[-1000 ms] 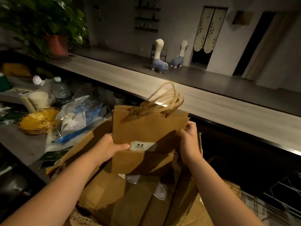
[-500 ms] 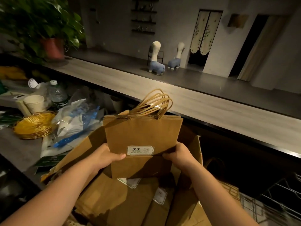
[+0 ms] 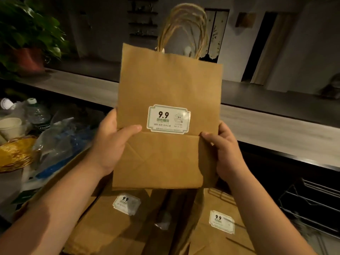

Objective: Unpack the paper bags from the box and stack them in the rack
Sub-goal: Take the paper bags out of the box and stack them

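Observation:
A bundle of flat brown paper bags (image 3: 165, 85) with a white "9.9" sticker and twine handles stands upright in front of me. My left hand (image 3: 110, 144) grips its left edge, thumb across the front fold. My right hand (image 3: 224, 150) grips the right edge the same way. Beneath them the open cardboard box (image 3: 55, 179) holds more flat bags (image 3: 110, 223) with the same stickers. The wire rack (image 3: 311, 205) shows at the lower right, dark and partly out of frame.
A long wooden counter (image 3: 276, 129) runs behind the box. On the left lie a gold wire basket (image 3: 12, 155), plastic wrapping (image 3: 60, 140), a water bottle (image 3: 38, 115) and a paper cup (image 3: 11, 126). A potted plant (image 3: 27, 37) stands at the far left.
Both hands have lifted the bundle of bags up out of the box and closer to my head. The bags now stand upright and fill the middle of the view.

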The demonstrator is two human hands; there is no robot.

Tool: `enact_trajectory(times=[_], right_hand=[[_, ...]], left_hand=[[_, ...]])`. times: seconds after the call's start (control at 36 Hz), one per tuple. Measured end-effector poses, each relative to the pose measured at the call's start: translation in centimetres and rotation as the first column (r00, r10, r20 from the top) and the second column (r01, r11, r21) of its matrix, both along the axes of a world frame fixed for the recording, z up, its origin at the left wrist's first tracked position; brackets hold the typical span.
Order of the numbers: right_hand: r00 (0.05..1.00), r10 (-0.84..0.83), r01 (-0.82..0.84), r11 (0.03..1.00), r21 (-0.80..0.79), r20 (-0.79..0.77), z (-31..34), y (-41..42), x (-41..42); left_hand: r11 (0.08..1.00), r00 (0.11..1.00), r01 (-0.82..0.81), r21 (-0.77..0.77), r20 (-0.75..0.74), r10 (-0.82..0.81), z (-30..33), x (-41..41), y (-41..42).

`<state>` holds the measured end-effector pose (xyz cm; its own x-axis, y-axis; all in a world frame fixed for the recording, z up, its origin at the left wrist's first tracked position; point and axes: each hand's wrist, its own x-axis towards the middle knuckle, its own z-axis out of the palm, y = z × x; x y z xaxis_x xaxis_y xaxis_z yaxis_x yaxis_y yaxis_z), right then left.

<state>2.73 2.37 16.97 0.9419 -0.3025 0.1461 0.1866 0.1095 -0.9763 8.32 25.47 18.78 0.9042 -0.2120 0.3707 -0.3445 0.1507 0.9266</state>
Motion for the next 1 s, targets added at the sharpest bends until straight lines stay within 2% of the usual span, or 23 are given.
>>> enact_trajectory(times=[0.11, 0.39, 0.53, 0.67, 0.81, 0.89, 1.0], right_hand=[[1.0, -0.027, 0.027, 0.999, -0.034, -0.008, 0.6, -3.0, -2.6], [0.973, -0.221, 0.222, 0.975, 0.001, -0.064, -1.5, -9.7, -9.5], [0.938, -0.318, 0.317, 0.948, -0.032, -0.136, -3.3, -12.1, -12.4], [0.896, -0.367, 0.366, 0.929, -0.051, -0.252, -5.7, -13.7, -14.9], [0.852, -0.371, 0.383, 0.923, -0.044, -0.368, -8.2, -14.0, -16.3], [0.833, -0.371, 0.401, 0.916, -0.014, -0.411, -9.5, -13.6, -16.6], [0.805, -0.379, 0.416, 0.909, -0.021, -0.456, -10.5, -13.3, -16.9]], left_hand=[[0.998, 0.995, 0.055, -0.043, -0.078, -0.058, -0.6, -1.1, -3.2], [0.983, 0.968, 0.186, 0.001, -0.171, -0.183, -2.5, -4.6, -11.7], [0.969, 0.957, 0.236, 0.076, -0.189, -0.218, -3.7, -6.7, -15.0], [0.94, 0.922, 0.296, 0.169, -0.307, -0.235, -5.7, -8.3, -17.3], [0.909, 0.928, 0.228, 0.349, -0.361, -0.094, -8.3, -9.6, -18.4], [0.864, 0.951, 0.145, 0.482, -0.31, 0.013, -9.2, -10.0, -19.1], [0.812, 0.962, 0.108, 0.574, -0.265, 0.059, -10.2, -10.5, -19.6]])
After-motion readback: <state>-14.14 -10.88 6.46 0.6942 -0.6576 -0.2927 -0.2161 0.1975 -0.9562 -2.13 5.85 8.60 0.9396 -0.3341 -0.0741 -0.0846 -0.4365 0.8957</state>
